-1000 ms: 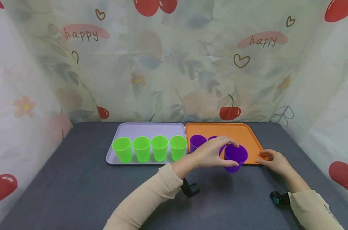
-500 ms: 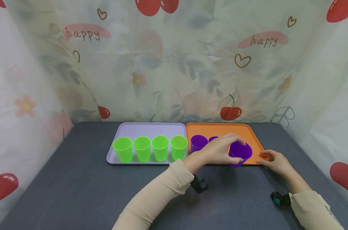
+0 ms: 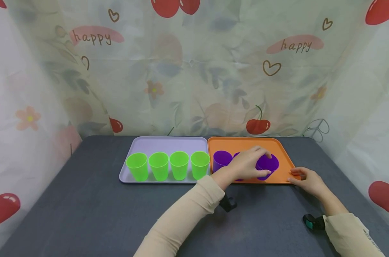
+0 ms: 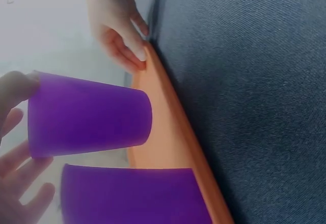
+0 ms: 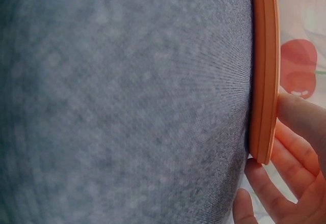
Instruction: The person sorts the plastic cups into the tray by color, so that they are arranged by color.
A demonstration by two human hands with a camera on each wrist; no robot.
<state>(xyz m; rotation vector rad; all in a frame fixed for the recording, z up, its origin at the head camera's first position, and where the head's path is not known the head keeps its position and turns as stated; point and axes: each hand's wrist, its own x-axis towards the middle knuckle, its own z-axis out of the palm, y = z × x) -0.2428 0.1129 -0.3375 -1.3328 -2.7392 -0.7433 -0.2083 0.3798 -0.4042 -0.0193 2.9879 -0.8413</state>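
My left hand [image 3: 249,163] holds a purple cup [image 3: 269,167] by its rim, thumb on the near side and fingers on the far side. The cup is upright over the right part of the orange tray [image 3: 245,143]. In the left wrist view its base shows close over the tray, beside another purple cup [image 4: 135,196] standing there. A further purple cup [image 3: 222,159] stands at the tray's left end, and my left hand hides part of the row between. My right hand [image 3: 310,182] grips the tray's front right corner, thumb [image 5: 300,114] against the rim.
A lavender tray [image 3: 170,142] adjoins the orange one on the left, with several bright green cups [image 3: 178,166] in a row along its front. Both trays lie near the back of the dark grey table [image 3: 94,210]. A printed curtain [image 3: 194,89] hangs behind and at both sides.
My left hand has carried the purple cup from in front of the orange tray back over it, slightly right and lower. My right hand has stayed at the tray's corner.
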